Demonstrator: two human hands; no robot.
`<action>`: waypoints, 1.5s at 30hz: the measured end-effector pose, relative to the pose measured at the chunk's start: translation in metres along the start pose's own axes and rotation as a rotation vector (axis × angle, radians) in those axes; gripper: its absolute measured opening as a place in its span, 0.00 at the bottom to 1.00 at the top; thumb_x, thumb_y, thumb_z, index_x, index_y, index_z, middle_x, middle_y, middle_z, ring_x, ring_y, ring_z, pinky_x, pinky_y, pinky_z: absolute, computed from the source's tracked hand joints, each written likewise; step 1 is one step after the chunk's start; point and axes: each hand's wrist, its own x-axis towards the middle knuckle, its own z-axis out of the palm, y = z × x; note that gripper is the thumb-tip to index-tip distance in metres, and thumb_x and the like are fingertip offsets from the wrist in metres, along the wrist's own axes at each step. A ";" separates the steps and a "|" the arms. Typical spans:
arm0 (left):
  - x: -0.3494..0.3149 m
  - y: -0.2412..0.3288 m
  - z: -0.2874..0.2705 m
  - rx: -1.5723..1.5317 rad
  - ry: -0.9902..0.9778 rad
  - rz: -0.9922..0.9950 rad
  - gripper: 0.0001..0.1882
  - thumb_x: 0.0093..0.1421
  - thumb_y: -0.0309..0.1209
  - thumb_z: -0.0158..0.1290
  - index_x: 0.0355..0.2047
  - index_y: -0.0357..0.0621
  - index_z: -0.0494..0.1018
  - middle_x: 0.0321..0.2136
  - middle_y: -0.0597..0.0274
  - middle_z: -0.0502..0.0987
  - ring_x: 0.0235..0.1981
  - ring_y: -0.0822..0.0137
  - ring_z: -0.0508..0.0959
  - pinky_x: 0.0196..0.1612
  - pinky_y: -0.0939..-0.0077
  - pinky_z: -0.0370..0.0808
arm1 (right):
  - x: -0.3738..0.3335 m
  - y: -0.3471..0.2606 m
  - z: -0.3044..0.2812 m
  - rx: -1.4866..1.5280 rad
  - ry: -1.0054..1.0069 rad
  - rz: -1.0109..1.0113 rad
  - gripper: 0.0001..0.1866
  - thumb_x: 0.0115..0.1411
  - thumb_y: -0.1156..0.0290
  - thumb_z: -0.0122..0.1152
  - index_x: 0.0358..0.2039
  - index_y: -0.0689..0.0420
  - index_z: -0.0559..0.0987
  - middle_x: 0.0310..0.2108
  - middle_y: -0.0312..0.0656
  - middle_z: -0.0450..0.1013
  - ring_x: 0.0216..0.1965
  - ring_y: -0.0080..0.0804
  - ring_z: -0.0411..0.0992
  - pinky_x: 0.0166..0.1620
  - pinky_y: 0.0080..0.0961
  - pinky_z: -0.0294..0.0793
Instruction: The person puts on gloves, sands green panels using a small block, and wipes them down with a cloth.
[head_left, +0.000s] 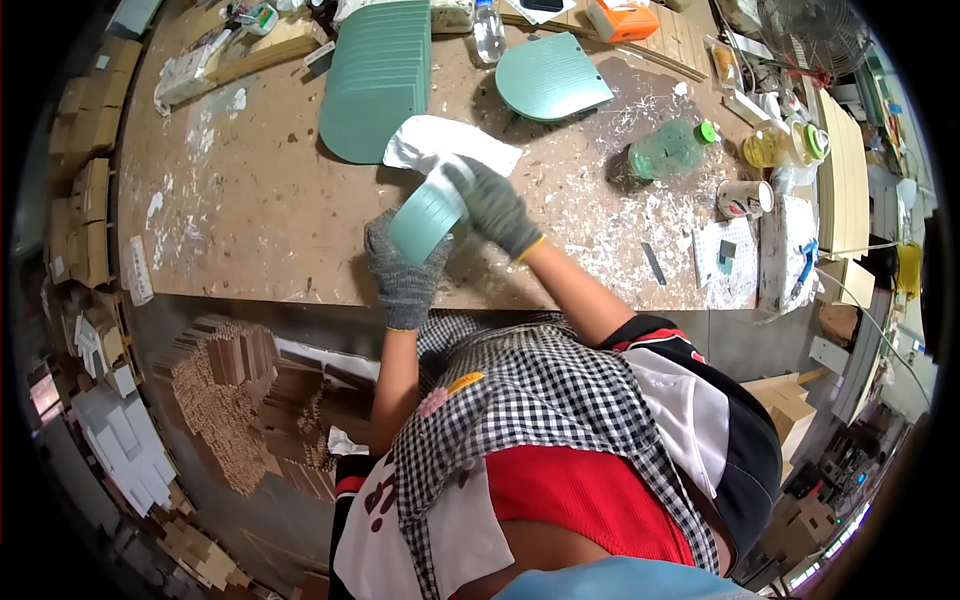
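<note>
Near the table's front edge, my left hand (405,272), in a grey knitted glove, is closed around the lower edge of a small green panel (422,224) with a rounded end and fine grooves. My right hand (497,208), gloved alike, is at the panel's upper end, its fingers closed on a white cloth (450,145). Motion smears the cloth where it meets the panel. Behind it, a fanned stack of green round-ended panels (372,95) stretches toward the far edge. Farther right lies a smaller pile of the same panels (552,78).
A green bottle (668,150) lies on the right, near a paper cup (744,198) and a bottle of yellow liquid (765,145). A clear water bottle (488,35) and orange box (622,18) stand at the back. Brown strips (215,400) are stacked below the table, left.
</note>
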 end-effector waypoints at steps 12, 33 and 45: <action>0.008 -0.003 -0.006 0.264 -0.061 0.301 0.41 0.43 0.36 0.75 0.53 0.37 0.66 0.46 0.51 0.72 0.47 0.54 0.75 0.52 0.61 0.73 | -0.064 -0.011 0.005 -0.601 0.208 -0.682 0.22 0.64 0.62 0.63 0.58 0.51 0.76 0.58 0.45 0.73 0.60 0.42 0.68 0.63 0.39 0.66; 0.001 0.003 -0.001 -0.068 0.027 0.024 0.36 0.43 0.40 0.74 0.47 0.37 0.68 0.40 0.52 0.72 0.44 0.53 0.73 0.49 0.61 0.71 | -0.061 0.004 -0.002 -0.414 0.331 -0.747 0.16 0.65 0.65 0.62 0.51 0.55 0.81 0.51 0.47 0.77 0.50 0.41 0.76 0.51 0.36 0.75; -0.007 -0.013 0.002 0.053 -0.002 0.153 0.39 0.43 0.36 0.73 0.52 0.38 0.66 0.46 0.52 0.70 0.49 0.53 0.73 0.54 0.59 0.70 | -0.071 0.012 -0.006 -0.309 0.356 -0.769 0.13 0.65 0.68 0.60 0.50 0.54 0.81 0.49 0.45 0.78 0.47 0.37 0.76 0.51 0.34 0.75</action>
